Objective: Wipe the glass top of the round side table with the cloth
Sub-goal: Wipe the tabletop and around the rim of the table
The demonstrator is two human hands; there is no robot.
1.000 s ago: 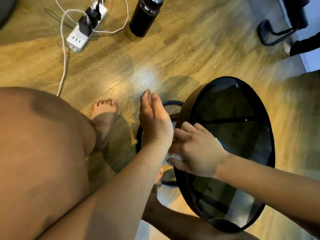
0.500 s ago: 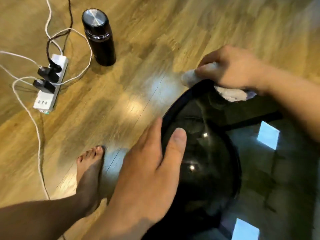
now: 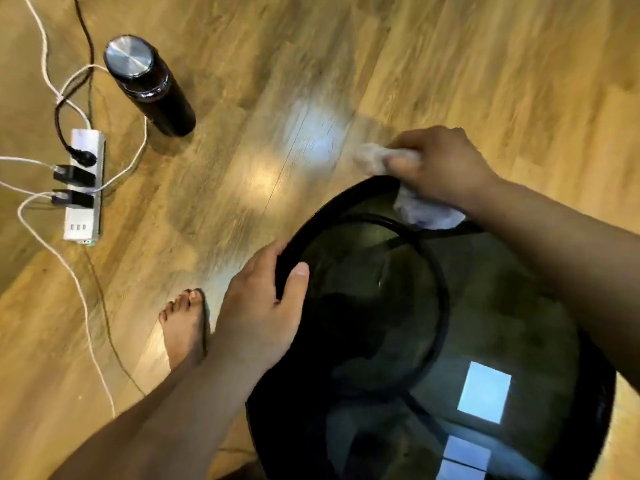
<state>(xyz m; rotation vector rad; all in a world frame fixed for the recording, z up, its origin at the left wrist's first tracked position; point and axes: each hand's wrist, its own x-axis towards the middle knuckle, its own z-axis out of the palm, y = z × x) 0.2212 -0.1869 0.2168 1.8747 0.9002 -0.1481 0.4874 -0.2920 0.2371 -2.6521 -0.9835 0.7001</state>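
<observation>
The round side table [image 3: 519, 306] has a black rim and a dark glass top that mirrors bright window patches. It fills the lower right of the head view. My left hand [image 3: 263, 306] grips the rim on the table's left side, thumb on the glass, fingers under the edge. At the far edge of the table my right hand [image 3: 440, 164] is shut on a crumpled white cloth [image 3: 422, 211]. The cloth presses on the glass just inside the rim, and a bunch of it sticks out past my fingers over the floor.
A black flask [image 3: 149, 84] with a steel lid stands on the wooden floor at upper left. A white power strip [image 3: 83, 188] with plugs and trailing cables lies left of it. My bare foot [image 3: 185, 327] rests on the floor beside the table.
The view swung down over the table. My left hand went from hovering flat to gripping the rim. My right hand carried the cloth from the near rim to the far edge.
</observation>
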